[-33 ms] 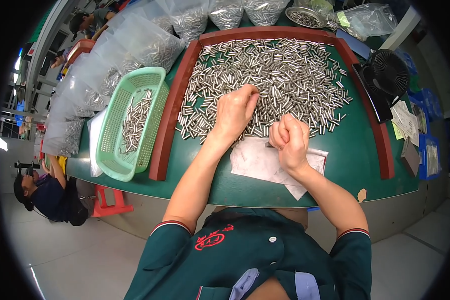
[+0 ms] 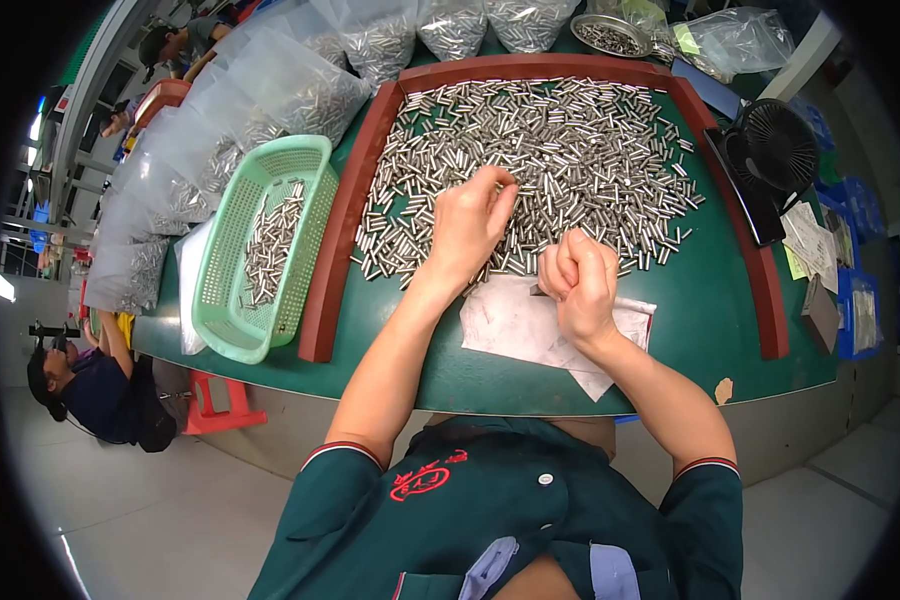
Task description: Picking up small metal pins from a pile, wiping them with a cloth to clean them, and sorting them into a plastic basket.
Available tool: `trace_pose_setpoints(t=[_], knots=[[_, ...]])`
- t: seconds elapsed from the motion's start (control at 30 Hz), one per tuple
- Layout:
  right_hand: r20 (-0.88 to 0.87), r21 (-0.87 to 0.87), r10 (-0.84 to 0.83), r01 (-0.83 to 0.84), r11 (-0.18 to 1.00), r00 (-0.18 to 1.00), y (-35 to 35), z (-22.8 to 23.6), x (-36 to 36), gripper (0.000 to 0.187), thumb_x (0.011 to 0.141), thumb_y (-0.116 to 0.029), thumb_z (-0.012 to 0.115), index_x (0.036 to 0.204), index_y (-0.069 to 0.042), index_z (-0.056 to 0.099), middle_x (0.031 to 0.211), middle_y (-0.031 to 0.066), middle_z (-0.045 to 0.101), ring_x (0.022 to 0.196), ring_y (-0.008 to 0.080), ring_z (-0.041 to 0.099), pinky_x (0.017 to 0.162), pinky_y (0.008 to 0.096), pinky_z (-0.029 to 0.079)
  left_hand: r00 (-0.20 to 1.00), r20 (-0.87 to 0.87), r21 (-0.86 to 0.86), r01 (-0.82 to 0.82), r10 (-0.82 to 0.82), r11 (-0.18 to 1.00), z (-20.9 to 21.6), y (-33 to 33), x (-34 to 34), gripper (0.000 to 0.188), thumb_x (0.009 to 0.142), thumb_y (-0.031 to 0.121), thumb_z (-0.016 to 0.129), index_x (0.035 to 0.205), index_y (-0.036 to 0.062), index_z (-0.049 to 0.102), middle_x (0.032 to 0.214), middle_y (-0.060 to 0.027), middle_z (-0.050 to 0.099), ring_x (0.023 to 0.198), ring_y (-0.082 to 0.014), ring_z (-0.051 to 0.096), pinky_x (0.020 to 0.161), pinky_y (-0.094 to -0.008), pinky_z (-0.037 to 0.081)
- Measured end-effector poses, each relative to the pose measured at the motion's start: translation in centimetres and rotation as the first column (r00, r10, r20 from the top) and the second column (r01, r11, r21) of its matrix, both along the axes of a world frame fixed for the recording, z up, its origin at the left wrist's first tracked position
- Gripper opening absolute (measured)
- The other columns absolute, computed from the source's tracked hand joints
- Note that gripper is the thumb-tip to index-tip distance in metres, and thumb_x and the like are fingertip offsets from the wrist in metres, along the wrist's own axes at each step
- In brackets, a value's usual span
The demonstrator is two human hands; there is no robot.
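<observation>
A wide spread of short, shiny metal pins covers much of the green tabletop. Over the near part of this spread, my left hand is closed, thumb and fingertips pinched together. Whatever is between them is too small to make out. My right hand is curled closed above a smudged white cloth at the near edge of the pins. A small dark bit shows beside its fingers, but the inside of the grip is hidden. To the left, a mint-green plastic basket holds a smaller heap of the pins.
Red-brown bars frame the pins on three sides. Clear bags of pins line the left and far sides. A metal dish stands at the back. A black fan and papers lie right. A person sits at far left.
</observation>
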State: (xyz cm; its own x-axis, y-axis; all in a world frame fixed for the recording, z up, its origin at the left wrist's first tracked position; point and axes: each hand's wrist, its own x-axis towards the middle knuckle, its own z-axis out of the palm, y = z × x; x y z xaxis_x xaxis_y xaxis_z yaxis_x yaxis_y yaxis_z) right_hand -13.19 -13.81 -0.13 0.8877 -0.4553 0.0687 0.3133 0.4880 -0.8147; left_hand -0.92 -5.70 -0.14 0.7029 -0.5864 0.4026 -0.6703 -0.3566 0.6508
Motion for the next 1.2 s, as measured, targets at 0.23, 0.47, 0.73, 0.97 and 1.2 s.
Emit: trace_pose_setpoints(t=[0.23,0.47,0.73,0.97,1.2], knots=[[-0.008,0.008,-0.004,0.004,1.0,1.0,-0.1,-0.3,-0.2,0.037,0.087,-0.014,0.034,0.052,-0.007,0.027,0.046,-0.0016,0.027,0.04,0.0065,0.025,0.038,0.0225,0.021,-0.045,-0.684,-0.667,-0.366,-0.728,0.649,0.7,2.6,0.6,0.014,0.082,0.016,0.052,0.088,0.0033,0.054,0.074,-0.0077,0.054,0.046,-0.0038,0.032,0.043,-0.0164,0.028],[-0.007,0.021,-0.003,0.003,1.0,1.0,-0.1,-0.2,-0.1,0.038,0.087,-0.015,0.034,0.051,-0.008,0.027,0.045,-0.0013,0.028,0.04,0.0065,0.024,0.039,0.0229,0.021,0.037,-0.761,-0.637,-0.237,-0.648,0.734,0.6,2.6,-0.5,0.005,0.082,0.008,0.053,0.087,0.0041,0.052,0.076,-0.0068,0.055,0.047,-0.0024,0.032,0.043,-0.0146,0.028],[-0.017,0.001,-0.01,0.01,1.0,1.0,0.0,-0.1,0.0,0.036,0.086,-0.013,0.034,0.051,-0.007,0.027,0.046,-0.0013,0.027,0.04,0.0067,0.025,0.039,0.0227,0.022,-0.03,-0.697,-0.705,-0.153,-0.716,0.692,-0.2,2.8,-0.2,0.014,0.085,0.012,0.052,0.096,0.0047,0.053,0.079,-0.0032,0.054,0.048,-0.0022,0.032,0.044,-0.015,0.027],[-0.006,0.003,-0.015,0.015,1.0,1.0,0.0,-0.1,-0.1,0.036,0.086,-0.013,0.034,0.051,-0.007,0.027,0.046,-0.0015,0.026,0.041,0.0068,0.025,0.039,0.0227,0.022,-0.039,-0.721,-0.678,-0.168,-0.692,0.716,0.1,2.7,-0.6,0.014,0.086,0.014,0.05,0.095,0.0029,0.053,0.075,-0.0045,0.055,0.046,-0.0022,0.031,0.044,-0.0147,0.027],[-0.01,0.003,-0.009,0.009,1.0,1.0,0.0,-0.1,-0.1,0.036,0.086,-0.014,0.034,0.051,-0.008,0.027,0.046,-0.0018,0.026,0.041,0.0068,0.025,0.039,0.0228,0.022,-0.061,-0.711,-0.689,-0.134,-0.7,0.712,0.0,2.8,-0.6,0.017,0.088,0.018,0.047,0.091,0.0018,0.052,0.071,-0.0045,0.054,0.045,-0.0023,0.032,0.043,-0.0153,0.027]])
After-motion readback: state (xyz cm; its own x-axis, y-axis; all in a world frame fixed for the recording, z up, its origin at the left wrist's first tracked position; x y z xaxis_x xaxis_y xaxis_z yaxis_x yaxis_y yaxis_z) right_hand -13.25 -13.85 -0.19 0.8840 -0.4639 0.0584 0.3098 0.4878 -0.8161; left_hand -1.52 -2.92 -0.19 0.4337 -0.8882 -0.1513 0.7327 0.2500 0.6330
